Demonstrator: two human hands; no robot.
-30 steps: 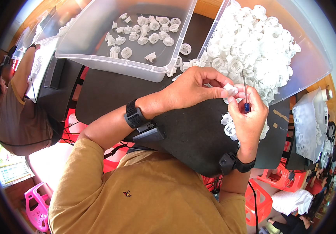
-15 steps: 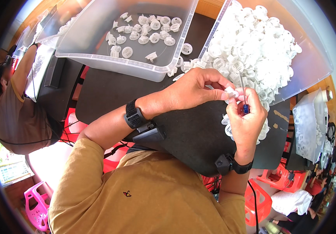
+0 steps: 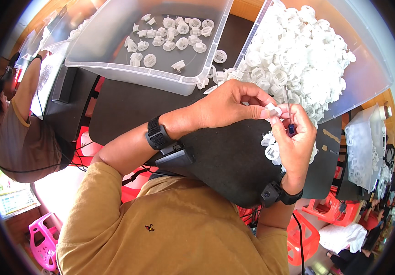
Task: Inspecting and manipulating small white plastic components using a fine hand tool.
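Barely anything's moved since half a second ago — your left hand still pinches the small white plastic part, right hand closed around a thin blue-handled tool (near the desk's right edge).

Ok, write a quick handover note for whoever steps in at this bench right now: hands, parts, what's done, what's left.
Left hand: pinching one small white plastic part at the fingertips.
Right hand: holding a thin tool with a blue handle, its tip up by that part.
Parts: big heap of white parts in the right clear bin; a few loose on the black mat by the right hand.
Done: a thin layer of parts lies in the left clear bin.
Left: the heap is still large.
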